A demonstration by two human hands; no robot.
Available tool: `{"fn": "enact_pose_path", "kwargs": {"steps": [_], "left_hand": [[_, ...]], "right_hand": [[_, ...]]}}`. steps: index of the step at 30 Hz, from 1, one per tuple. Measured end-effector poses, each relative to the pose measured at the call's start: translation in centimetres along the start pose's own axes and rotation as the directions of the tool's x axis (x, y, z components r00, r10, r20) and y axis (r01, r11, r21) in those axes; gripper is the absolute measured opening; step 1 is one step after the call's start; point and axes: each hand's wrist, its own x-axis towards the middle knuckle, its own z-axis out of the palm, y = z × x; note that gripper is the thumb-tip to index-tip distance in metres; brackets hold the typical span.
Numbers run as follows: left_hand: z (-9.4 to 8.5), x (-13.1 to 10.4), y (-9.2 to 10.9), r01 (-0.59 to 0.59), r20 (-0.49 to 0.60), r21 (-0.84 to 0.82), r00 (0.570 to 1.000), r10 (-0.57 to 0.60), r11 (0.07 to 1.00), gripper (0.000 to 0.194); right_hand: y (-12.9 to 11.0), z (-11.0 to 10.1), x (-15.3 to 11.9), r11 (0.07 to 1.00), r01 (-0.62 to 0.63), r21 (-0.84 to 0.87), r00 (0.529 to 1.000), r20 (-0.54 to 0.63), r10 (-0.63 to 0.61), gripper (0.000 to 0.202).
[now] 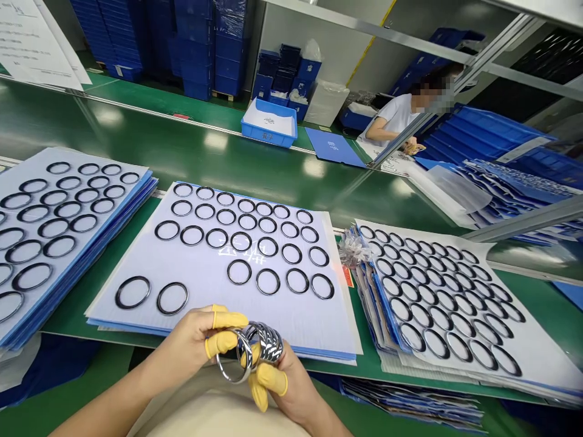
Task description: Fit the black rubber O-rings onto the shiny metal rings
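Note:
Yellow finger cots cover fingertips on both hands. My left hand (221, 334) pinches a single shiny chrome ring (235, 364) at its upper edge. Close beside it, my right hand (277, 376) is closed around a bunch of several chrome rings (266, 343), some fingers passing through them. Both hands are just over the near edge of the middle white sheet (204, 303). On that sheet, black-and-silver rings lie in rows, with a ring (172, 298) and another ring (132, 292) apart from the rest at the near left.
Stacked sheets bearing rings stand left (82, 261) and right (437, 346). Crumpled clear plastic (354, 247) sits between the middle and right stacks. Beyond the green bench are a blue tray (268, 135), a blue board (334, 147) and a metal post (410, 136). A co-worker (394, 121) sits at back right.

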Motion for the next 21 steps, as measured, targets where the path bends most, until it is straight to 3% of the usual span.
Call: {"fn": "enact_pose_path", "kwargs": {"steps": [7,11,13,16,19,21], "left_hand": [[1.4,0.4,-0.2,-0.121,-0.132,0.210,0.980,0.150,0.970,0.017],[0.0,0.0,-1.0,-0.201,-0.183,0.383,0.940,0.287,0.902,0.018],[-1.6,-0.5,-1.8,-0.180,-0.252,0.579,0.888,0.385,0.795,0.022],[-4.2,-1.5,-3.3,-0.017,-0.293,0.845,0.822,0.489,0.534,0.031],[-5.9,-2.5,-4.8,0.121,-0.257,0.945,0.850,0.460,0.305,0.041],[-6.5,-3.1,-5.3,0.157,-0.249,0.959,0.866,0.433,0.236,0.043]], "right_hand": [[0.4,0.6,0.7,0.983,-0.068,0.168,0.997,0.036,0.063,0.035],[0.3,0.5,0.8,0.964,-0.071,0.258,0.997,0.026,0.066,0.036],[0.2,0.3,0.8,0.952,-0.065,0.299,0.998,0.027,0.060,0.038],[0.3,0.0,0.7,0.939,-0.052,0.340,0.999,0.031,0.044,0.039],[0.4,-0.1,0.8,0.933,-0.043,0.358,0.999,0.031,0.034,0.041],[0.5,0.0,0.8,0.933,-0.039,0.359,0.999,0.026,0.031,0.044]]}}
